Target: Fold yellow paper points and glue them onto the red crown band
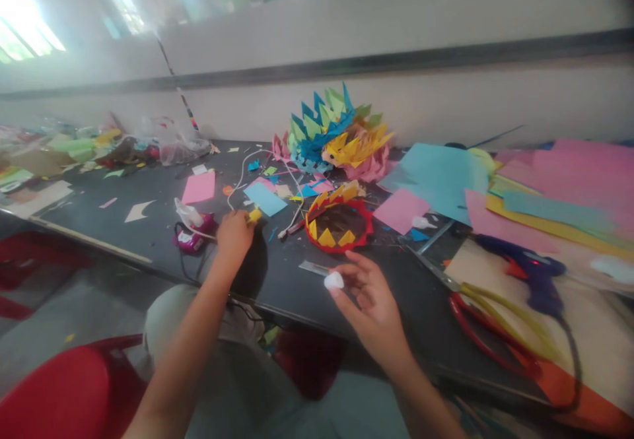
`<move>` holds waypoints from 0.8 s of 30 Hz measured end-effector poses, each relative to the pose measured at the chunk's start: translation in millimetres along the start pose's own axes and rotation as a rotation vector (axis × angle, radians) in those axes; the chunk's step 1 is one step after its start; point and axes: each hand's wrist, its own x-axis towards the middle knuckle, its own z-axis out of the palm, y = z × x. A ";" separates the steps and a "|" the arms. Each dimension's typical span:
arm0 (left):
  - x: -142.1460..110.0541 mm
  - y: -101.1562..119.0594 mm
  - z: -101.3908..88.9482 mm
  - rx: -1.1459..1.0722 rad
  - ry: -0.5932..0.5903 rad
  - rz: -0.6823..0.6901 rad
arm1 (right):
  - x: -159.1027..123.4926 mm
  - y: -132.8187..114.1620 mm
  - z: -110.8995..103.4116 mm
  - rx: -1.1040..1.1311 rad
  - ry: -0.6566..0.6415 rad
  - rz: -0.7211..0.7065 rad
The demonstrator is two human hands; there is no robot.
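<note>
Left hand (235, 237): It is low over the black table (280, 284). The fingers are bent, and their tips are by a small yellow piece (254, 215). I cannot tell if they grip it.
Right hand (369, 300): The thumb and fingers pinch a small white lump (333, 280). The other fingers are curled loosely.
White lump: It is up in the right hand, near the front edge of the table.
Clear strip (313, 268): It is just behind the white lump.
Red ring (367, 222): It lies on the table past the right hand, with yellow paper points around it.
Spiky paper thing (337, 136): It sits near the wall, behind the ring. It is blue, green, yellow and pink.
Purple box (194, 239): It is to the left of the left hand, and a white plug (188, 213) is on it.
White cord (283, 234): It makes a big loop behind the left hand.
Scissors (469, 292): They are right of the right hand, with one red handle and one yellow handle.
Glue gun (537, 270): It is dark blue, lies near the scissors and shows a red light.
Big blue paper (436, 175): It lies right of the spiky thing, next to pink sheets.
Red stool (59, 393): It is on the floor at the left.
</note>
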 end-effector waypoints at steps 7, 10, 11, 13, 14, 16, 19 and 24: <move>-88.2 46.5 -20.5 -0.605 -0.182 0.302 | 9.8 -22.6 -5.8 0.109 0.020 -0.116; -120.9 65.0 -25.9 -0.771 -0.256 0.357 | 9.7 -33.8 -5.0 0.059 0.008 -0.164; -128.2 69.3 -26.5 -0.816 -0.269 0.351 | 8.8 -36.7 -5.0 0.037 0.001 -0.171; -138.1 75.7 -26.3 -0.916 -0.303 0.305 | 6.5 -40.4 -5.8 0.002 -0.015 -0.174; -141.5 77.9 -25.5 -0.982 -0.333 0.255 | 5.5 -40.8 -6.7 -0.004 -0.012 -0.176; -146.6 81.3 -23.0 -1.136 -0.425 0.103 | 3.9 -38.7 -9.1 0.011 0.021 -0.177; -151.7 85.9 -18.4 -1.337 -0.551 -0.162 | 1.8 -30.2 -11.8 0.061 0.076 -0.142; -154.9 94.6 -14.5 -1.396 -0.610 -0.258 | -7.6 -15.5 -11.8 0.116 0.072 -0.041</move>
